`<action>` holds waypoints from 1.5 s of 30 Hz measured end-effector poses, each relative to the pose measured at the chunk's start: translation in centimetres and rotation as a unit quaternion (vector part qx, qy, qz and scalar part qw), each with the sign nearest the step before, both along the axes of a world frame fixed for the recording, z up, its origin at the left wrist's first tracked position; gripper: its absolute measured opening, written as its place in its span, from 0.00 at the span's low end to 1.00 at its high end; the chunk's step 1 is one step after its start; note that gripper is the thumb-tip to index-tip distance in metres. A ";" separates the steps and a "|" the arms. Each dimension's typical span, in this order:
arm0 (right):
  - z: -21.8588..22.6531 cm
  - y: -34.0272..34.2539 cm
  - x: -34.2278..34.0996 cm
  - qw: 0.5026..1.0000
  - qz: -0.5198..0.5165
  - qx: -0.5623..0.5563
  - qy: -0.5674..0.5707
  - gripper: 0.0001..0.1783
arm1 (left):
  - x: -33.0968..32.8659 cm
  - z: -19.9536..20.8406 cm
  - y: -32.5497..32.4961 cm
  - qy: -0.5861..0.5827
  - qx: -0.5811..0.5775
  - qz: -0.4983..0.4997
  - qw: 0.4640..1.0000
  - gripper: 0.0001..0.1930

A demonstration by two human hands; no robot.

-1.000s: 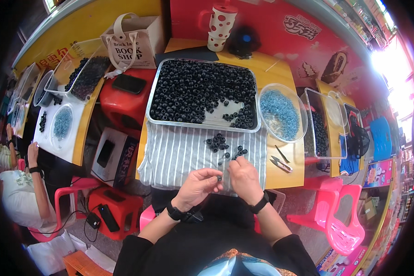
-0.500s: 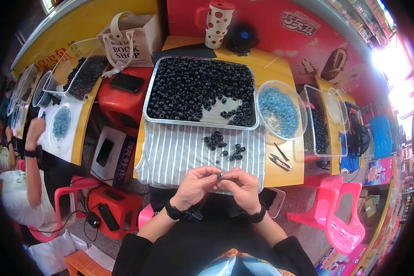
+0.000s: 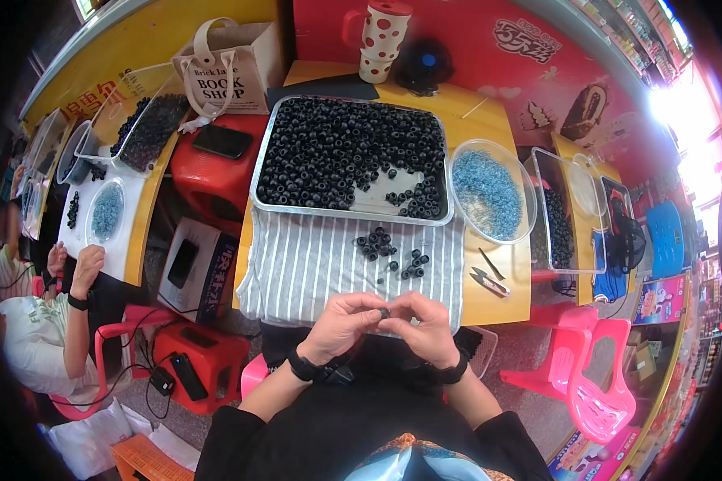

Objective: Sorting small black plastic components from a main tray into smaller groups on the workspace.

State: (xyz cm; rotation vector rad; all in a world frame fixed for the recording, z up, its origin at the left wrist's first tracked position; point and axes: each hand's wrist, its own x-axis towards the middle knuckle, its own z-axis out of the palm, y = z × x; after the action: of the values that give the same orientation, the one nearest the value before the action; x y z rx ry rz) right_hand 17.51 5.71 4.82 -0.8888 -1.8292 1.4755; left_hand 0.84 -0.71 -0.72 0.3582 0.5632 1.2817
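Note:
Between the fingertips of both hands sits a small black bead (image 3: 383, 313), just off the near edge of a grey striped cloth (image 3: 297, 256). My left hand (image 3: 342, 327) pinches it from one side and my right hand (image 3: 422, 327) from the other; the fingers hide most of it. Beyond them on the cloth lie loose black beads (image 3: 375, 243) in small clusters. Behind the cloth stands a metal tray (image 3: 353, 215) filled with black beads, bare metal showing near its front right. A clear bowl (image 3: 455, 192) of small blue beads is right of the tray.
Thread snips (image 3: 489, 281) and tweezers (image 3: 492, 264) lie on the table, right of the cloth. Behind the tray stand a dotted tumbler (image 3: 383, 40) and a dark round fan (image 3: 423, 67). At the left, a co-worker (image 3: 48, 329) sits at another table; a pink chair (image 3: 602, 377) stands at right.
My fingers have shifted slightly around the bead, my right hand turning a little. The co-worker's raised hand has come down toward the near edge of their table.

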 end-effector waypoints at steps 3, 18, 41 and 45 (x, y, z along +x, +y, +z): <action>0.8 1.1 0.3 0.996 0.069 -0.052 -0.021 0.11 | -0.5 0.3 0.0 -0.003 0.002 -0.020 1.000 0.18; -0.7 1.0 -1.1 0.982 0.164 0.060 0.066 0.07 | -1.5 -0.5 0.1 -0.043 0.019 -0.041 0.998 0.26; 0.5 3.0 0.3 0.933 -0.012 0.308 -0.185 0.11 | -1.3 0.3 -0.5 0.042 -0.012 -0.056 0.997 0.09; 0.1 2.4 -2.3 0.893 0.023 0.364 -0.265 0.08 | -1.9 1.0 -0.9 0.067 -0.025 -0.021 0.997 0.08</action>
State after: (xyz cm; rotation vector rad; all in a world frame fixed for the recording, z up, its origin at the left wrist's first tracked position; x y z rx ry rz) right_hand 15.22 8.08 4.89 -0.8931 -2.5441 0.4592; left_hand -1.11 -1.61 0.27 0.4141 0.6970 1.2067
